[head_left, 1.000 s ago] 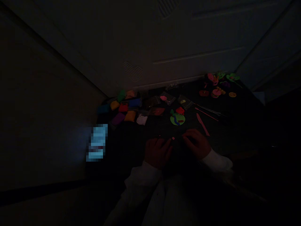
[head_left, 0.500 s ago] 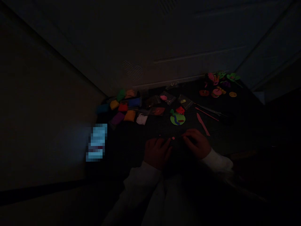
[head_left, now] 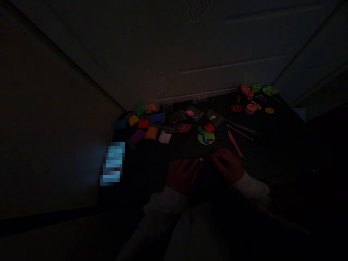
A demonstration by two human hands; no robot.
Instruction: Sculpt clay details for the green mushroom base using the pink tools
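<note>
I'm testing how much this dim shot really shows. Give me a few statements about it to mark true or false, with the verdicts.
1. The left hand and right hand are over a dark mat, with a small pink clay ball between them. True.
2. The right hand grips the pink plastic knife. False: the pink plastic knife lies on the mat, apart from it.
3. The green clay disc carries a blue strip. True.
4. The clay packets lie to the right of the hands. False: the clay packets lie ahead and to the left; small clay models lie ahead to the right.
5. The right sleeve is white. True.
</note>
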